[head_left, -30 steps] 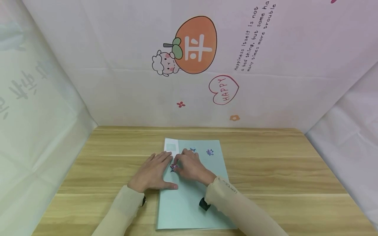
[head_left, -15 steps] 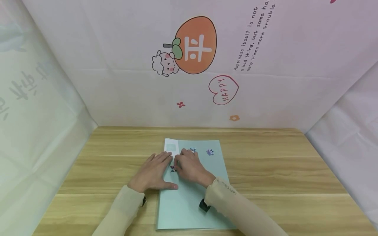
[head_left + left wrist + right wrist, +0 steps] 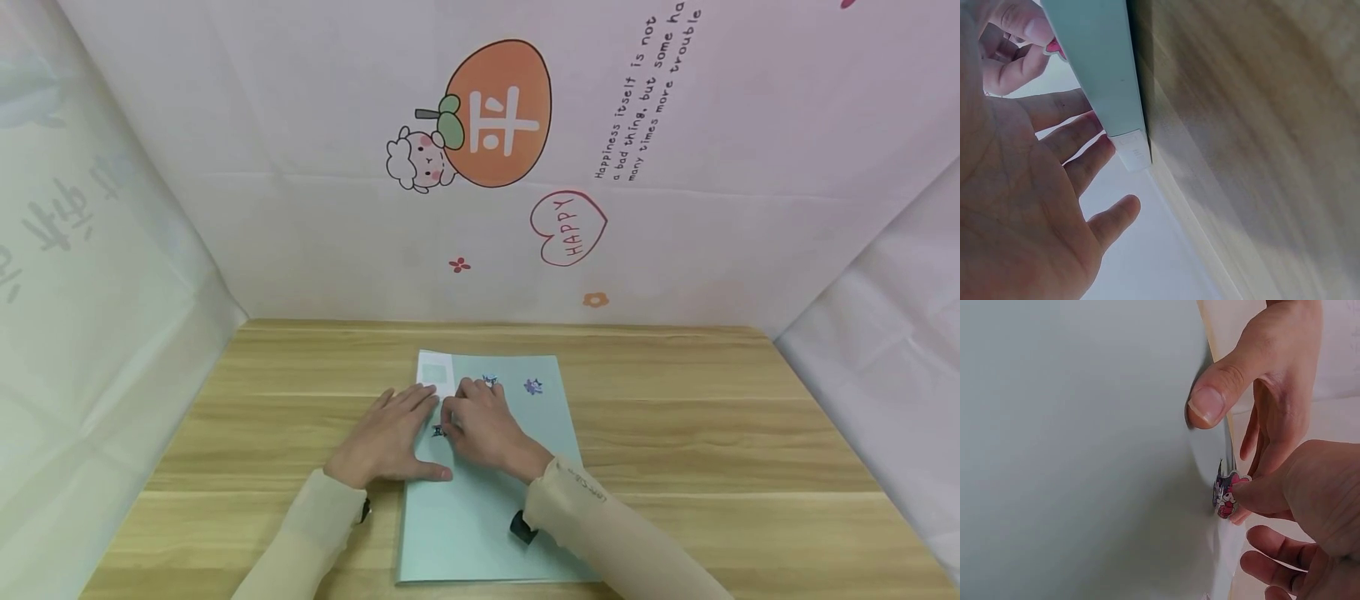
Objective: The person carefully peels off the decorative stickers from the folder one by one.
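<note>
A pale green book-like folder (image 3: 480, 517) lies flat on the table, with a white patch at its upper left corner. My left hand (image 3: 386, 442) rests across its left edge, fingers straight and thumb spread on the cover. In the right wrist view, thumb and fingers of my right hand (image 3: 1310, 506) pinch the pink part of a small cartoon sticker (image 3: 1227, 497); its dark part stands against the cover. From the head view, my right hand (image 3: 483, 425) hides much of that sticker. Two more stickers are near the top, one bluish sticker (image 3: 490, 381) and one purple sticker (image 3: 533, 386).
The wooden table (image 3: 690, 442) extends on both sides of the folder. A white cloth backdrop (image 3: 337, 242) with printed cartoons and lettering rises behind it, and white cloth hangs at left and right. A black wrist strap (image 3: 522, 527) shows at the right sleeve.
The sticker's pink part has gone from sight behind the right fingers, leaving just its dark part showing in the head view. The right fingers have drawn closer together; the left hand has stayed put.
</note>
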Motion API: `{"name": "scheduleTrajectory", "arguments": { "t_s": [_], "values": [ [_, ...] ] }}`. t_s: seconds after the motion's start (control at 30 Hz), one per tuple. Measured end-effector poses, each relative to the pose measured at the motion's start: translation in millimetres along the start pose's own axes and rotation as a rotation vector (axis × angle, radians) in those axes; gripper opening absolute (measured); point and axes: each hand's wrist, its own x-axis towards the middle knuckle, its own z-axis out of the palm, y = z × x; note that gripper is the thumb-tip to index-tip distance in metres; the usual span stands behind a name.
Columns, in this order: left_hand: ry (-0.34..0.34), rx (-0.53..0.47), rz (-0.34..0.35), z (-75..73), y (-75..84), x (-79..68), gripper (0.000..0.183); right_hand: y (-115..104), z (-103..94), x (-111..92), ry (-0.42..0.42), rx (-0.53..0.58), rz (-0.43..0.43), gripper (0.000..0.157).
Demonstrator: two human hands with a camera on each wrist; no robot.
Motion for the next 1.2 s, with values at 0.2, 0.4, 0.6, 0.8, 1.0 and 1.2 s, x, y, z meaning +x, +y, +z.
{"name": "scheduleTrajectory", "arguments": {
  "t_s": [0.2,0.4,0.6,0.8,1.0,1.2],
  "values": [
    [-0.004,-0.004,-0.005,-1.0,-0.1,0.0,0.11,-2.6,-2.0,-3.4,0.022,-0.02,-0.001,0.009],
    [-0.008,-0.009,-0.013,-2.8,0.5,0.3,0.111,-2.9,-3.2,-6.7,0.06,-0.012,0.001,0.009],
    [-0.006,-0.01,-0.008,-3.2,0.1,0.9,0.112,-3.2,-4.3,-11.0,0.09,-0.007,-0.006,0.009],
    [-0.005,-0.018,-0.003,-3.8,0.4,0.0,0.112,-4.7,-7.6,-14.8,0.096,0.004,-0.002,0.009],
    [0.001,-0.024,-0.005,-2.9,-0.3,-0.8,0.111,-2.3,-7.8,-17.4,0.108,0.033,0.016,0.01],
    [-0.005,-0.025,-0.012,-2.0,-0.4,-1.3,0.112,2.5,-5.5,-22.0,0.133,0.057,0.02,0.013]
  ]
}}
